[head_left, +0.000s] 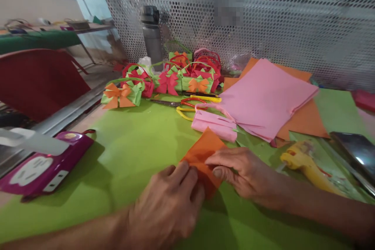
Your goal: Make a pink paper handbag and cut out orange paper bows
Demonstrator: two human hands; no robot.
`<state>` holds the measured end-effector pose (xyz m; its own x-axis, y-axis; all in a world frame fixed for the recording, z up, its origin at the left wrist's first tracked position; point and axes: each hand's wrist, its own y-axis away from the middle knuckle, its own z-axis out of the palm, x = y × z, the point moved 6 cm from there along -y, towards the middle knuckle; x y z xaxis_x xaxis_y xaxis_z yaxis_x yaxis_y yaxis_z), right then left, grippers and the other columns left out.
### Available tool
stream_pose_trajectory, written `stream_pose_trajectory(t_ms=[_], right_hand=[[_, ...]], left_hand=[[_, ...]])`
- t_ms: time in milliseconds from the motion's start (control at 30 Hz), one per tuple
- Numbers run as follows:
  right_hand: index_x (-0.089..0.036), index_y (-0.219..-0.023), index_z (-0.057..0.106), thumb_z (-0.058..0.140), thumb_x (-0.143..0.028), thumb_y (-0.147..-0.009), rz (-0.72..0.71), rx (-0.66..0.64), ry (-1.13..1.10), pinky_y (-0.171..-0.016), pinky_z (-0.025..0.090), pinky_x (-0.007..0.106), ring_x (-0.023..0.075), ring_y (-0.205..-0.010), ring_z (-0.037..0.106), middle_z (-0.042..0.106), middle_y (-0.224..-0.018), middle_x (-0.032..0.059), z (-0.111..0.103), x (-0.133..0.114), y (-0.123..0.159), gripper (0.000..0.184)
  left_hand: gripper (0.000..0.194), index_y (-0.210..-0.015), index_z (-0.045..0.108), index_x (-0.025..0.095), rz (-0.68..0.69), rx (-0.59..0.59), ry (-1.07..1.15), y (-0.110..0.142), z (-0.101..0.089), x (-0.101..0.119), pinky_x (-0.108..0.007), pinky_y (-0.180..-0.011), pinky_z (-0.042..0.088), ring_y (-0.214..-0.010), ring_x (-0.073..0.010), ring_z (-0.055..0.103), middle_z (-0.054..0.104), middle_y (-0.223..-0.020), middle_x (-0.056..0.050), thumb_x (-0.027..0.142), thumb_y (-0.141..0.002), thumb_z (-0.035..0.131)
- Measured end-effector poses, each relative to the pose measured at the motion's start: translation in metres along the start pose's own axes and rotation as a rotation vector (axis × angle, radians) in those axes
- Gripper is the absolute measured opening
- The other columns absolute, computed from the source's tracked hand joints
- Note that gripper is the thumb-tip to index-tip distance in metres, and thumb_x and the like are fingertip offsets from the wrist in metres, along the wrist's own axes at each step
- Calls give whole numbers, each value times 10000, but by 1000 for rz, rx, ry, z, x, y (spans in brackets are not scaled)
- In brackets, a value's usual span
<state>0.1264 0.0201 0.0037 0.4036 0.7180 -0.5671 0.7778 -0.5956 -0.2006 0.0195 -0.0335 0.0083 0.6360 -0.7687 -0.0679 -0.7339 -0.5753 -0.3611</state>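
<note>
A small sheet of orange paper (206, 144) with a crease across it lies between my hands on the green work surface (123, 136). My left hand (171, 199) has its fingers curled over the paper's left edge. From the right, my right hand (243, 172) pinches the paper's edge between thumb and fingers. Just beyond the paper rests a folded pink paper bag (213, 125) with a strip handle. Behind that lie scissors (187, 104) with red and yellow handles, and a yellow cutter knife (205, 98).
Several paper bags with bows (166, 82) and a grey bottle (152, 41) line the back, before a perforated metal panel (184, 8). Pink sheets (266, 97) lie back right. A yellow glue gun (304, 164) and phone (354, 152) are right; a purple device (49, 164) is left.
</note>
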Motion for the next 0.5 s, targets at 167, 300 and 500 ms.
stream_pose_trajectory(t_ms=[167,300,500], right_hand=[[-104,-1006,600,555,-534,-783,-107,-15,91,-744,470,301,198,-838,602,668,-901,100,1,-9,4,486],[-68,-1015,592,517,-416,-858,-262,-110,408,-744,489,361,238,-890,595,660,-934,143,7,-21,11,389],[-94,-956,610,425,-153,-910,-349,-28,542,-695,494,318,194,-811,617,674,-822,110,5,-22,16,199]], left_hand=[[190,-705,538,158,10,-19,42,-2,2,-8,-303,-548,501,-677,-197,574,583,-693,-49,144,-844,410],[193,-809,572,151,-99,22,136,-2,1,-22,-245,-590,490,-686,-148,578,600,-712,-41,148,-876,392],[190,-898,591,164,-106,48,192,-1,-3,-26,-256,-643,513,-760,-155,601,628,-788,-53,242,-892,418]])
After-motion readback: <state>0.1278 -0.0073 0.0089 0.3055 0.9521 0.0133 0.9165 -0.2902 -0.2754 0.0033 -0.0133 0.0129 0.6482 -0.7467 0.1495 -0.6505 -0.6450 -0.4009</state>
